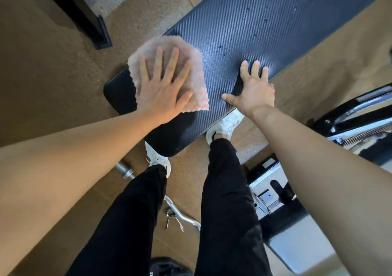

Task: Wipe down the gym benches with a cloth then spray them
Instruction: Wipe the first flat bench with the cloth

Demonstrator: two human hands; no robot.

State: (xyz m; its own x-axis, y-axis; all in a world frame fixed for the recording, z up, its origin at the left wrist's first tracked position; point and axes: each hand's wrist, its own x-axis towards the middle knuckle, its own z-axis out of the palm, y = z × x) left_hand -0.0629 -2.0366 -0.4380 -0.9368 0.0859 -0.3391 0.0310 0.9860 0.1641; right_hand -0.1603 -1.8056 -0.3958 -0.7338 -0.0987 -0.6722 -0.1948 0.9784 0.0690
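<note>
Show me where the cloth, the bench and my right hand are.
cloth (pixel 198 80): head view, its uncovered right part.
bench (pixel 275 21): head view, middle of the textured pad.
right hand (pixel 254 91): head view, back of the hand.

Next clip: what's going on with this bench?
A person stands over a black gym bench, apparently wiping it. The left hand presses flat, fingers spread, on a pink cloth near the end of the pad. The right hand rests on the pad's near edge and holds nothing. Small droplets dot the pad beyond the cloth. No spray bottle is in view.
</note>
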